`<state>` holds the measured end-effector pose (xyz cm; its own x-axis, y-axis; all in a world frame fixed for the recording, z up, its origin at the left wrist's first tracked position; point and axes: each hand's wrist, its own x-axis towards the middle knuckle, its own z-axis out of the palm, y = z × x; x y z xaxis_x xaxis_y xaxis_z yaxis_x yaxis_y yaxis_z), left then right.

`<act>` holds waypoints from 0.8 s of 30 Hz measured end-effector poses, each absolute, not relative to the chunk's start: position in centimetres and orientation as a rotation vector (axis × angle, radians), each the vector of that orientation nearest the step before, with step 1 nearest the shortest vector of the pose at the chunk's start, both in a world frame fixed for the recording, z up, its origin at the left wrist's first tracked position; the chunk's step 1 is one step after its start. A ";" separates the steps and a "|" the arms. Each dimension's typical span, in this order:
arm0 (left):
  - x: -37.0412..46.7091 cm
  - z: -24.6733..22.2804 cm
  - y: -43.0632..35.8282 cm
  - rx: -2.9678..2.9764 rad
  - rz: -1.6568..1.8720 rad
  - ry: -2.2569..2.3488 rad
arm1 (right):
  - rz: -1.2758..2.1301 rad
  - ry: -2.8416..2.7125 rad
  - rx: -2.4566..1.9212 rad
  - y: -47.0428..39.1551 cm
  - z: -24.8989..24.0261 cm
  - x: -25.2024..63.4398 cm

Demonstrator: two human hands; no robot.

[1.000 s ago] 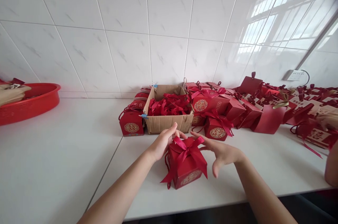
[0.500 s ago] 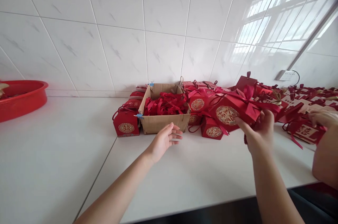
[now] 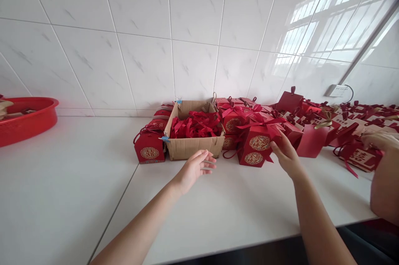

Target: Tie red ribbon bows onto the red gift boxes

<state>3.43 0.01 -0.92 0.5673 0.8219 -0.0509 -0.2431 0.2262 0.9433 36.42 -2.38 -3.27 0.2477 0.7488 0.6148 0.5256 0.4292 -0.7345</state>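
Ribboned red box [image 3: 260, 138] atop another, right hand [image 3: 286, 156] alongside

There is one view only, from a camera worn on the person's head, looking forward and a little down across the white counter [image 3: 77, 182] toward the tiled wall [image 3: 140, 28]. It sits close: both forearms rise from the bottom edge, the left hand [image 3: 193, 169] and right hand [image 3: 286, 157] fall mid-frame, and a co-worker's arm [image 3: 385, 186] cuts in at the right edge.
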 end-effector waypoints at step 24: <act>3.7 -1.1 -0.2 1.177 0.725 0.651 | -0.133 -1.146 -1.552 -0.4 -6.2 30.0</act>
<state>3.67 -0.19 -1.06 0.6106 0.7883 -0.0756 -0.1597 0.2162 0.9632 30.00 -0.41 -6.15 0.5180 0.5799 0.6288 0.7087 0.1206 -0.6951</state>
